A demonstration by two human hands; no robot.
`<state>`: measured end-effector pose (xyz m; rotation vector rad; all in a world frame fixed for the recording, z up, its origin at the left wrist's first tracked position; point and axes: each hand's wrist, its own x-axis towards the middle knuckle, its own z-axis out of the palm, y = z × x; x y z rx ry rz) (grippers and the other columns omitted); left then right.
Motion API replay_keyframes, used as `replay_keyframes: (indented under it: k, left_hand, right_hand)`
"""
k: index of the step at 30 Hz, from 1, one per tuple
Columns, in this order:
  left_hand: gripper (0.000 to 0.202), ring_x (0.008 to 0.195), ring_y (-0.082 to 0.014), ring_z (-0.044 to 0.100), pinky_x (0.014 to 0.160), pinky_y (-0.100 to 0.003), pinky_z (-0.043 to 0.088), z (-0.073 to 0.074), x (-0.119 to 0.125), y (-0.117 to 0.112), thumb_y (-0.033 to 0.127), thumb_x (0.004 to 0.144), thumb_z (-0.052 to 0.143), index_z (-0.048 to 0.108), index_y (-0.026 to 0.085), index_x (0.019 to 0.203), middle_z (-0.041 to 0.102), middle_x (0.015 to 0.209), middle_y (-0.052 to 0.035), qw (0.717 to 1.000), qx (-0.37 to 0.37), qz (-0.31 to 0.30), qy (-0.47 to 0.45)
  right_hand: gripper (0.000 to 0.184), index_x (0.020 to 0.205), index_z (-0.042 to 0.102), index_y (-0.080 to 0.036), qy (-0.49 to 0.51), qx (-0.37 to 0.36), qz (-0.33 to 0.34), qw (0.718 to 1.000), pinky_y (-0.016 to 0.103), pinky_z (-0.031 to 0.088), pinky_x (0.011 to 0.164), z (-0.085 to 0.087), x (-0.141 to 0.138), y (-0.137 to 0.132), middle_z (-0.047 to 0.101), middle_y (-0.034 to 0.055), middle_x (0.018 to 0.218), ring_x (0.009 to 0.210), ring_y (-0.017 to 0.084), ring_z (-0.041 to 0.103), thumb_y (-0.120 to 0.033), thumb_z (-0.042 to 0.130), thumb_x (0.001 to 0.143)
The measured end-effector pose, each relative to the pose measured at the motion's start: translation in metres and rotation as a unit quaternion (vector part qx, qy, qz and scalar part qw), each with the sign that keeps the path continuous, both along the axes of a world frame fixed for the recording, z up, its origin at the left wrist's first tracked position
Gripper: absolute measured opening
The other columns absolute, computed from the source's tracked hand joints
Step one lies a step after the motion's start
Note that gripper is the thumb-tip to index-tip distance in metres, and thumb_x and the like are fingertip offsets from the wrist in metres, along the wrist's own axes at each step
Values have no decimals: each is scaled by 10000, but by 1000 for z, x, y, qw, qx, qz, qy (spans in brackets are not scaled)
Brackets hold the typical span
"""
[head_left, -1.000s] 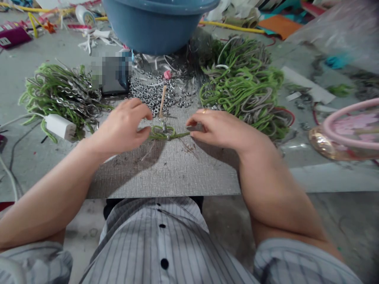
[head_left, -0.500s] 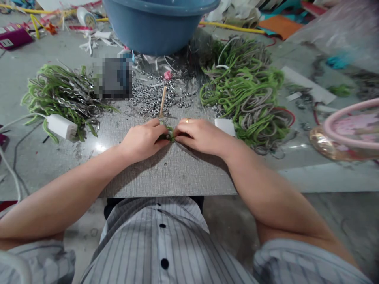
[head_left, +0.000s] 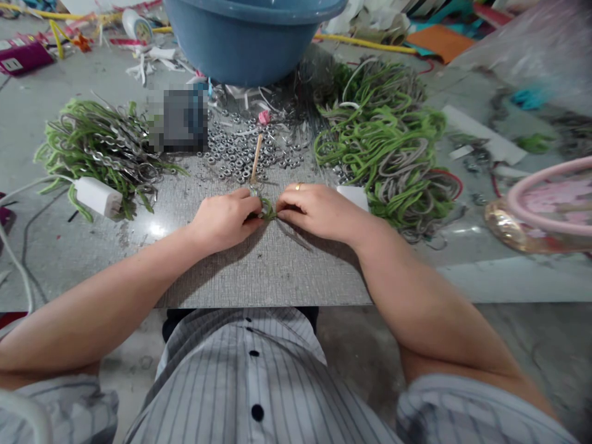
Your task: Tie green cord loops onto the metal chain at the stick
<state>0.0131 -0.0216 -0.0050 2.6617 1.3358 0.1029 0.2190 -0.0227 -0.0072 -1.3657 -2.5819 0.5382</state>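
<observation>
My left hand [head_left: 224,219] and my right hand [head_left: 319,211] meet at the middle of the grey board [head_left: 259,271], fingers pinched together on a small green cord piece [head_left: 267,209] with a metal ring on it. Most of the cord is hidden between the fingertips. A ring shows on my right hand. Just beyond the hands a thin wooden stick [head_left: 256,159] stands among a scatter of small metal nuts [head_left: 235,154].
A pile of green and grey cords [head_left: 383,135] lies right of the hands; a pile of cords with metal chains [head_left: 99,151] lies left, by a white charger [head_left: 97,197]. A blue basin [head_left: 250,37] stands behind. A pink-rimmed object [head_left: 546,203] sits at the right edge.
A second ago my hands were apart, stretching the green cord between them. They have come together at the board's middle and now pinch the bunched cord; little changed in the last half second.
</observation>
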Motion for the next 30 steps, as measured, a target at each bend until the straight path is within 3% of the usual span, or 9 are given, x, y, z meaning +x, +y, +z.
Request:
replay_keyframes:
  k: [5,12,23,26,30]
  left_hand:
    - [320,853,-213,678,562,-259,387,0,-2,-1,393,893,530,636,243,1154,689,1063,-38,1000,4,-18,-8]
    - [252,895,-202,678,592,-251,387,2,-2,2,395,901,532,675,233,1032,714,993,-24,1000,-19,-6,8]
    - [253,833,-181,674,609,-239,388,4,-1,3,424,872,569,696,258,1015,741,896,-8,999,-45,17,-2]
    - [283,767,-169,667,605,-237,396,5,-3,3,433,847,596,678,247,1044,735,850,-10,998,-51,15,-16]
    - [328,711,-165,650,613,-246,412,8,-5,3,412,831,590,651,211,1082,722,816,-26,997,-63,6,-33]
  right_hand:
    - [116,864,641,-165,-13,7,-2,1000,294,367,718,1,2,1,627,71,901,799,185,563,-202,532,879]
    - [119,870,643,-171,-34,4,-7,999,296,367,722,2,5,2,639,69,897,805,185,565,-206,530,890]
    - [126,934,656,-195,-44,32,-47,997,313,384,732,6,17,3,638,73,997,839,200,573,-189,568,844]
    - [189,972,668,-212,-21,17,-11,1000,304,393,746,10,19,1,640,60,1014,839,188,576,-157,598,805]
    - [201,971,692,-218,-33,-71,68,995,271,389,690,16,16,-2,660,35,912,767,157,582,-145,595,810]
